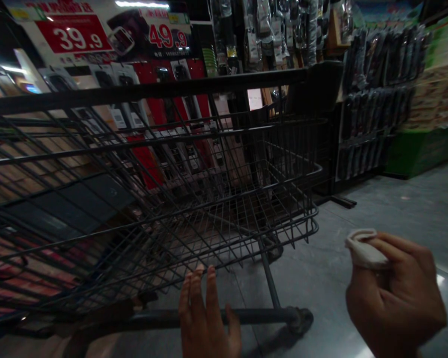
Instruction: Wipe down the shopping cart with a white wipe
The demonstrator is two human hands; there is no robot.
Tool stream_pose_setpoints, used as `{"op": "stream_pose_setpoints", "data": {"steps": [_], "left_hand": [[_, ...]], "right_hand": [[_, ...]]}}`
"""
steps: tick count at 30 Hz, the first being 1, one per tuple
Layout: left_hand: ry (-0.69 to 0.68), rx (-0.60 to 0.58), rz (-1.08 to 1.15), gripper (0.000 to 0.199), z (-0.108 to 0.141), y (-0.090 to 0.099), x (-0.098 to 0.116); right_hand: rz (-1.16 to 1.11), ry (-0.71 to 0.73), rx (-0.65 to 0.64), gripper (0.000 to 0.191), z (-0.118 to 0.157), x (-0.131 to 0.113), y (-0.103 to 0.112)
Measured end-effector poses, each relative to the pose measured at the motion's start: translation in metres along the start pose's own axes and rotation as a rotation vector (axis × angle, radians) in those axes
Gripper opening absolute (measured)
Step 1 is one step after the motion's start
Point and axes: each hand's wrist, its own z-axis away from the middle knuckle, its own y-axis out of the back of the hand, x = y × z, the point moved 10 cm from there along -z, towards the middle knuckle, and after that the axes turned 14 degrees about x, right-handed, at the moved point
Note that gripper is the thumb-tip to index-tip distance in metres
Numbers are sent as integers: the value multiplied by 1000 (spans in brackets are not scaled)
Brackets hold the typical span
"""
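A dark wire shopping cart point(224, 201) spans the left and middle of the head view, seen from its side. My left hand point(209, 315) is at the bottom centre, fingers apart and pointing up, its fingertips at the lower edge of the basket; whether they touch the wire I cannot tell. On the right, away from the cart, my right hand point(399, 293) is closed on a folded white cloth point(366, 251), pinched between thumb and fingers.
Behind the cart stands a rack of packaged goods point(171, 94) under price signs point(76, 37). Farther right are hanging packages point(381, 59) and a green-based display point(410, 149). A cart wheel point(300, 320) rests on the grey tiled floor point(406, 209).
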Motion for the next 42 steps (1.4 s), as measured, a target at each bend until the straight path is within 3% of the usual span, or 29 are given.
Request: {"op": "stream_pose_setpoints", "data": {"steps": [2,8,19,25,30,35,42], "left_hand": [[1,6,8,80,0,0,0],[-11,0,3,80,0,1,0],[-1,-11,4,82,-2,1,1],[-6,-13,-2,82,-1,1,1],[-6,-15,5,82,-1,1,2],[-12,-20,-16,82,-1,1,2],[2,-25,14,80,-1,1,1]], "right_hand": [[-73,-2,-40,15,4,-10,-4],[-205,132,-310,28,34,-37,-42],[-219,303,-184,22,40,-44,-35],[-310,74,-329,15,40,-33,-32],[-270,-264,-227,11,27,-9,-25],[-292,-6,-195,13,14,-36,-32],[-181,151,-302,11,33,-45,-49]]}}
